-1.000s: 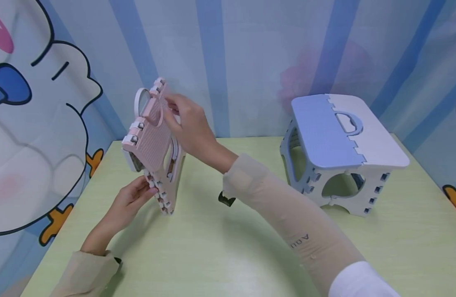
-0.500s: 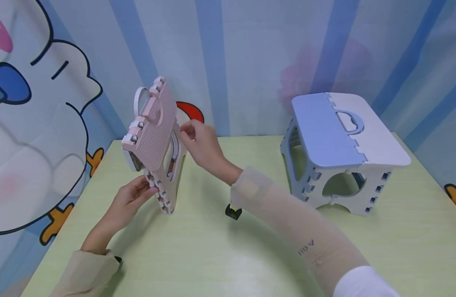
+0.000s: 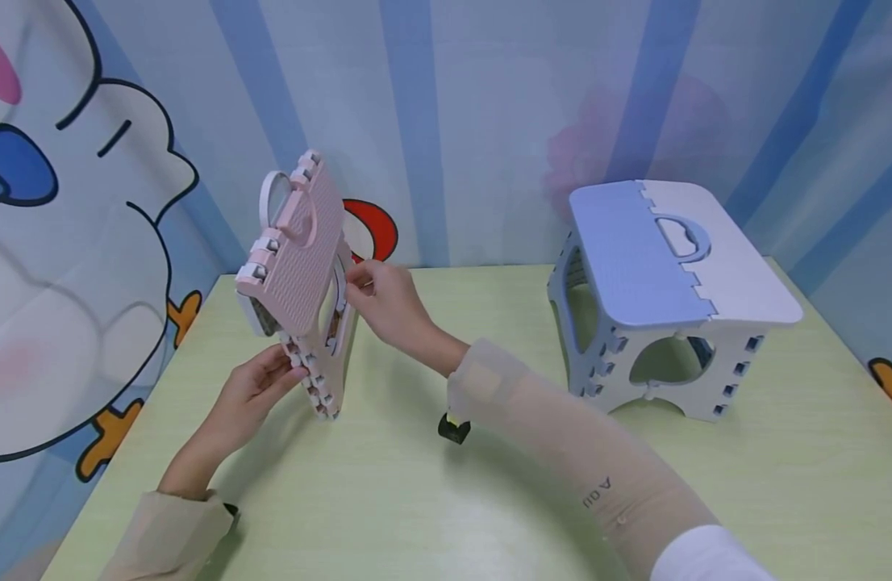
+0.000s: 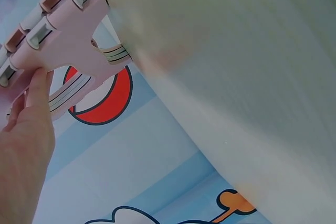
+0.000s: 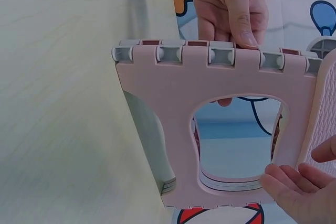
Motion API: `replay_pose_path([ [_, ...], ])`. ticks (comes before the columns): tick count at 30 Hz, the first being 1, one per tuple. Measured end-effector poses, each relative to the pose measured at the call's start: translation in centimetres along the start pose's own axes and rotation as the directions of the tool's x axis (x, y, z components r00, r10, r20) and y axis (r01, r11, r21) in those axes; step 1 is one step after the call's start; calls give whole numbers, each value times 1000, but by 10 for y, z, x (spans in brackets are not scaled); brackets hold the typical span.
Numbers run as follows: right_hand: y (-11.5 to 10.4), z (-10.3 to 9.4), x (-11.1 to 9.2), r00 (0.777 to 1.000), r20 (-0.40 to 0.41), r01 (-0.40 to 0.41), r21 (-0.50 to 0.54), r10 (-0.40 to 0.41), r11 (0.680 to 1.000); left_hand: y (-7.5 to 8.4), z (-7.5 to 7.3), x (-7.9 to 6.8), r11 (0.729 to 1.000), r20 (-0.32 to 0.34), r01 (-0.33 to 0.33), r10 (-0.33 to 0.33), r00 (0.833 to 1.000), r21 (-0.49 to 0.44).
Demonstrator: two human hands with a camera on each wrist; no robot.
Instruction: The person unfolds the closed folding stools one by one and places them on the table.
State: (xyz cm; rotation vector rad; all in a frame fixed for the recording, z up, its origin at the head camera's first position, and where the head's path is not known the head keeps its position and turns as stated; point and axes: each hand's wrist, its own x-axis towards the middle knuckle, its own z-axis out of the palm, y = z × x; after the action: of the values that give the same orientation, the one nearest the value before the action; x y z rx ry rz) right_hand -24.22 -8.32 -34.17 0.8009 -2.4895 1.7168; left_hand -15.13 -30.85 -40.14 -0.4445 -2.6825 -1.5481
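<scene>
A pink and white folding stool (image 3: 301,270) stands nearly folded flat on the table's left side, its two-part seat folded upward and its loop handles on top. My left hand (image 3: 250,395) grips the hinged near edge of its leg panel. In the right wrist view that hand's thumb (image 5: 244,32) lies on the hinges, and one fingertip shows through the panel's oval opening. My right hand (image 3: 391,303) is at the panel's far edge. Its loosely bent fingers (image 5: 286,179) lie right at the panel beside the opening, the thumb held apart from them.
A blue and white folding stool (image 3: 620,258) stands unfolded at the right of the pale green table (image 3: 431,500). Behind the table hangs a striped blue backdrop (image 3: 482,129) with cartoon figures. A dark wrist device (image 3: 454,428) hangs below my right sleeve.
My right hand has left the upper far side of the seat and come down to the leg panel's far edge. The left hand keeps its grip; the pink stool has barely moved.
</scene>
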Motion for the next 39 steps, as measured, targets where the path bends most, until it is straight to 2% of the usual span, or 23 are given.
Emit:
replay_pose_path([
  [8,7,9,-6,993,118,14,-36,-9,999,0,1,0,1000,-7,6,-6,1000,-10],
  [12,9,14,-11,989,148,11,-32,-6,999,1,1,0,1000,-10,13,-13,1000,-8],
  [21,12,26,-20,977,211,11,5,-12,1000,0,2,-1,1000,-20,6,-6,1000,4],
  [29,17,37,-30,952,304,24,85,-49,996,-2,2,-1,1000,-22,-17,16,1000,-11],
  [34,20,41,-33,950,309,11,106,-44,994,-3,3,-1,999,-23,-33,33,999,-15],
  [39,24,46,-34,956,285,67,26,-72,997,-2,3,-1,999,-24,-40,40,999,-16],
])
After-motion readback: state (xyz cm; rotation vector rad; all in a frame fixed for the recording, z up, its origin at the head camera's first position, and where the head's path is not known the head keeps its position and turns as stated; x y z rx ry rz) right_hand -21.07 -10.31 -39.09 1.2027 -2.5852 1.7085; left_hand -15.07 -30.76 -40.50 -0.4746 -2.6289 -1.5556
